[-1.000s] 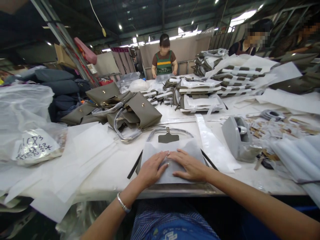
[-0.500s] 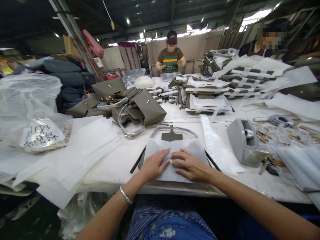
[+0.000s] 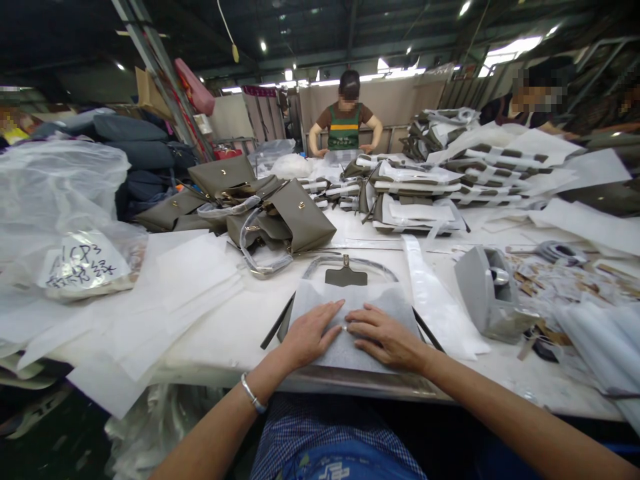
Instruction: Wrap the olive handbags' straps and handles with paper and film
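On the left we are seeing loose white sheets (image 3: pixel 190 267) lying on the table (image 3: pixel 220 347), with a heap of olive handbags (image 3: pixel 307 213) beyond them. Moving right, we are resting our left hand (image 3: pixel 310 333) palm down, fingers extended and thumb apart, on a thin white cover sheet (image 3: pixel 345 353); it is pressing lightly and grasping nothing. Under that sheet a single handbag (image 3: pixel 345 277) is lying at the near table edge, directly before us, its long axis apparently running left to right along the edge. Its clear-wrapped handle (image 3: pixel 385 267) and clasp tab are pointing away from us, while dark straps (image 3: pixel 275 327) are slanting out at both sides. Our right hand (image 3: pixel 387 337) is lying on the sheet's right half, fingers loosely spread and slightly bent, also gripping nothing; the fingertips are nearing our left thumb. Farther right, a white plastic strip (image 3: pixel 435 300) and a grey holder (image 3: pixel 480 287) are sitting.
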`<state>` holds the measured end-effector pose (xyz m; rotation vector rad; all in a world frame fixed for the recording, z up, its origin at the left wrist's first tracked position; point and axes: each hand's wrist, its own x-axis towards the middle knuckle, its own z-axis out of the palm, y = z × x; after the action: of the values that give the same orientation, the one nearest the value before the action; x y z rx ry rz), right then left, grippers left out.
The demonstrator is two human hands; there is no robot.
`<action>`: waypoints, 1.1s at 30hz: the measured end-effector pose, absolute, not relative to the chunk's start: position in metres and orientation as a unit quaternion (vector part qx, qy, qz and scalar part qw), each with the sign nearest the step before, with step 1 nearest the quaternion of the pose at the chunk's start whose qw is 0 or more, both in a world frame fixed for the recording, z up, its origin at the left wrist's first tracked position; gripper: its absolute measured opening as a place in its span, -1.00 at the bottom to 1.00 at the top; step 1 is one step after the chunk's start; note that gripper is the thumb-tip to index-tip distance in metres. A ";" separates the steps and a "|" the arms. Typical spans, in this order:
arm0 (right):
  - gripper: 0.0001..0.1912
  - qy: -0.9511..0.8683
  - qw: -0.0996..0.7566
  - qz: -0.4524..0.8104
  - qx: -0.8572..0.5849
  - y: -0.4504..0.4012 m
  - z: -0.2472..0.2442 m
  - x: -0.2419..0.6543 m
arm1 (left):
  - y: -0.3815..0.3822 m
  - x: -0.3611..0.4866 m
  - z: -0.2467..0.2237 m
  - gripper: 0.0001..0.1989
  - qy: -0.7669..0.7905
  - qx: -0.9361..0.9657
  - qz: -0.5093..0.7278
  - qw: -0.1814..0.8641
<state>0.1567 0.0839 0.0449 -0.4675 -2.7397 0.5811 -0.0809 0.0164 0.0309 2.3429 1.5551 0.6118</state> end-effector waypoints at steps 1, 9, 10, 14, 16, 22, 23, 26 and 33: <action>-0.66 -0.953 0.156 0.201 -0.167 0.084 0.044 0.157 | 0.017 -0.081 0.031 -0.47 0.536 0.807 0.212 0.131; -0.72 -0.948 0.217 0.181 -0.145 0.084 0.033 0.159 | 0.017 -0.080 0.034 -0.55 0.513 0.826 0.192 0.136; -0.72 -0.949 0.216 0.178 -0.144 0.084 0.033 0.160 | 0.017 -0.080 0.034 -0.54 0.510 0.830 0.184 0.131; -0.70 -0.952 0.196 0.175 -0.160 0.083 0.039 0.157 | 0.018 -0.079 0.038 -0.52 0.503 0.846 0.141 0.102; -0.70 -0.954 0.175 0.176 -0.166 0.084 0.044 0.155 | 0.018 -0.079 0.040 -0.52 0.501 0.852 0.121 0.090; -0.71 -0.974 0.158 0.111 -0.118 0.088 0.046 0.149 | 0.020 -0.081 0.031 -0.61 0.523 0.839 0.134 0.066; -0.71 -0.976 0.167 0.099 -0.101 0.088 0.044 0.149 | 0.020 -0.081 0.028 -0.63 0.528 0.836 0.137 0.059; -0.72 -0.974 0.192 0.099 -0.075 0.087 0.040 0.150 | 0.021 -0.081 0.022 -0.63 0.540 0.828 0.143 0.044; -0.41 -0.946 0.092 0.189 -0.245 0.091 0.048 0.145 | 0.020 -0.095 0.034 -0.59 0.459 0.871 0.132 0.116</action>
<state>0.1451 0.0913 0.0484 -0.7275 -2.8115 0.5619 -0.0952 0.0196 0.0342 2.5493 1.3455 0.3872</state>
